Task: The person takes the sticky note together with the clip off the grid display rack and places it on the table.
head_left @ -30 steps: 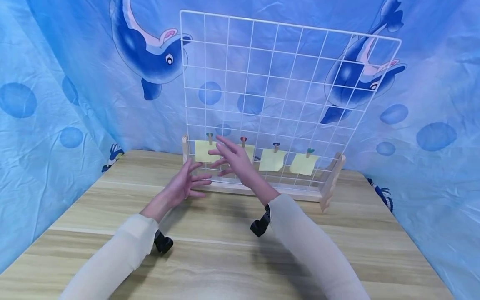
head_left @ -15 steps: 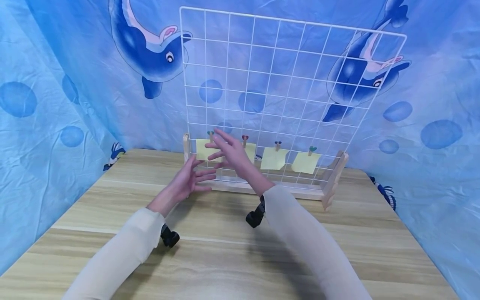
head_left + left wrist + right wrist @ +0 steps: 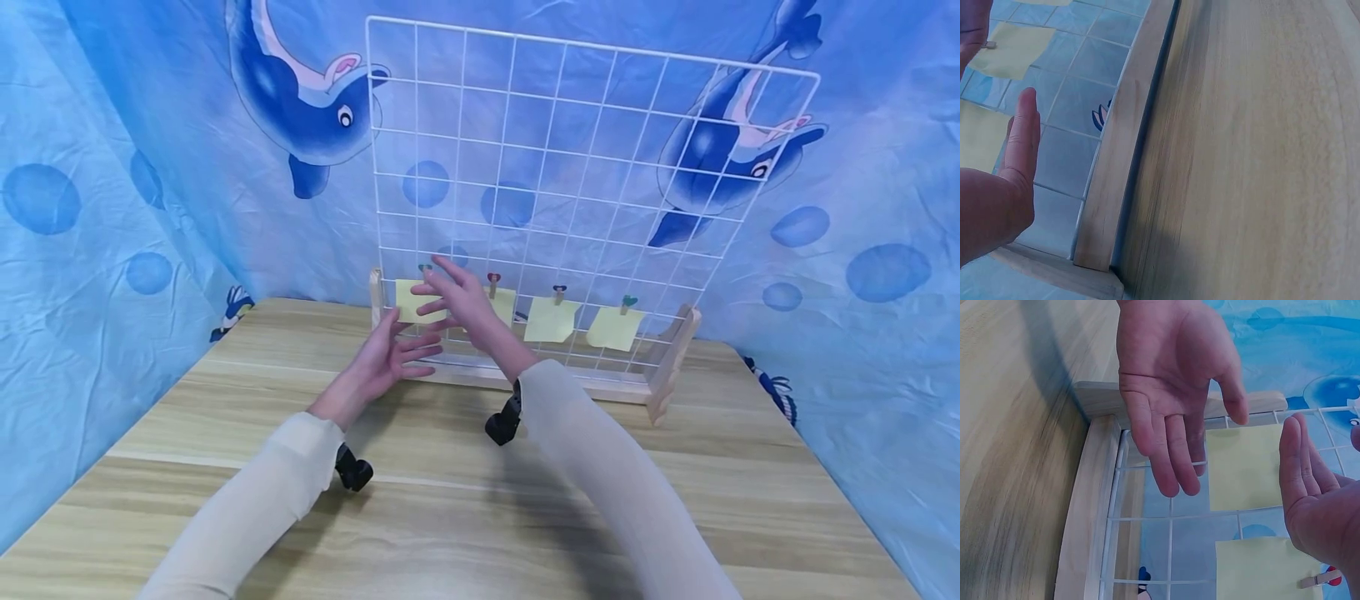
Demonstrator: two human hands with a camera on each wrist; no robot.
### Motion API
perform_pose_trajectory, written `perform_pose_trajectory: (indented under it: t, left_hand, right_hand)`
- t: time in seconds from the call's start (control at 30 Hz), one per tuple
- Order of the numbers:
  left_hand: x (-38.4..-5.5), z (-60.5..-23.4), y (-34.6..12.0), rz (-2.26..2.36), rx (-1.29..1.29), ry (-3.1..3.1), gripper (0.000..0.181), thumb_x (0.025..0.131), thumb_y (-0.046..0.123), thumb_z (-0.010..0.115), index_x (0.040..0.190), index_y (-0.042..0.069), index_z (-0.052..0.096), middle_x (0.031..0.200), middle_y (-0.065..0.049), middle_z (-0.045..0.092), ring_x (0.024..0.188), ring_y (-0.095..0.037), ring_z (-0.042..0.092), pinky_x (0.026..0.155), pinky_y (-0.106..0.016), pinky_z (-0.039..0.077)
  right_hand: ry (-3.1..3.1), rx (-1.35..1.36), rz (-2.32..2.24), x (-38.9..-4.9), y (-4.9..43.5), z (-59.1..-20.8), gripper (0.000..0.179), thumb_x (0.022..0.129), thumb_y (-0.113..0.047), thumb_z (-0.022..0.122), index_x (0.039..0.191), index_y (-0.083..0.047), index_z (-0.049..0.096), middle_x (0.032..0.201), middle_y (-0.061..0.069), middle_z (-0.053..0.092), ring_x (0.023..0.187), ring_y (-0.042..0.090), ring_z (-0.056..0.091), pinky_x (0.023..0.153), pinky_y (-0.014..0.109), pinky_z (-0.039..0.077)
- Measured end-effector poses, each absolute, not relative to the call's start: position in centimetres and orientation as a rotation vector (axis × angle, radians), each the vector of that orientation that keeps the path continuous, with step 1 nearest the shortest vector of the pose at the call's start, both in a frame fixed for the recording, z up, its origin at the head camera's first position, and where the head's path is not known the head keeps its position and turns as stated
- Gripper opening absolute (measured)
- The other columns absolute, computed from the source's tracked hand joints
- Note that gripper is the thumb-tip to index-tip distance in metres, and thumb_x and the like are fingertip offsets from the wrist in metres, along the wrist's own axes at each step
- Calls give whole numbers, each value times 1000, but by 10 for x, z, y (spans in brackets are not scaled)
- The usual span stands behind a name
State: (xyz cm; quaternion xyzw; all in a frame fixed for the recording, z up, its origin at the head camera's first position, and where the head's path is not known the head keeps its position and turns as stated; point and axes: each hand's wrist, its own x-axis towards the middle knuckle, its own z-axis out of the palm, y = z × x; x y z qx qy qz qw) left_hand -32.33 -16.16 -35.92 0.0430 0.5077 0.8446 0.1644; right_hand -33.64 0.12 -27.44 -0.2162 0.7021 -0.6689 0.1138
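Observation:
My left hand [image 3: 384,357] hovers before the lower left of a white wire grid [image 3: 585,175], palm turned inward, fingers spread and nothing in them. Higher and to its right is my right hand [image 3: 468,307], fingers extended, also holding nothing; it overlaps two yellow paper notes in the head view. Those are the leftmost note [image 3: 411,302] and the second note [image 3: 504,307], partly hidden. In the right wrist view, the left palm [image 3: 1175,369] faces the camera, apart from the right fingers [image 3: 1294,462]. Wooden clothespins [image 3: 493,285] with coloured hearts clip the notes.
Two more notes, the third [image 3: 551,320] and the fourth [image 3: 615,328], hang farther right. Wooden feet [image 3: 672,367] and a bottom rail [image 3: 1122,125] support the grid on the wood-grain table [image 3: 435,533]. A blue dolphin-print cloth [image 3: 187,150] surrounds the table.
My left hand has drifted right toward the right hand, while the right hand has shifted slightly left across the notes. The notes and clothespins stay on the grid.

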Motion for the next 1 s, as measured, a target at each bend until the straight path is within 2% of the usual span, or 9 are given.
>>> perform_pose_trajectory:
  t: [0.3,0.63,1.0]
  left_hand:
    - [-324,-360,-157,2458,88,1381,75,89,55,37,141,13,1,136,-23,36,121,-34,42,91,-50,42]
    - [-327,-361,-152,2509,61,1315,60,91,51,37,133,14,17,135,-22,39,120,-33,42,95,-48,40]
    - [-331,-366,-150,2561,42,1277,56,91,50,39,130,15,19,135,-21,39,119,-33,45,93,-45,43]
  right_hand:
    - [2067,-572,-1966,-343,-7,-279,54,90,-36,51,139,-30,28,106,5,64,85,22,64,68,38,55]
    - [2078,-492,-2015,-346,-16,-278,52,91,-28,50,139,-26,30,102,4,66,85,21,64,68,35,55]
    - [2093,-430,-2072,-351,-22,-283,45,93,-25,47,137,-25,34,97,2,66,81,21,65,66,33,55]
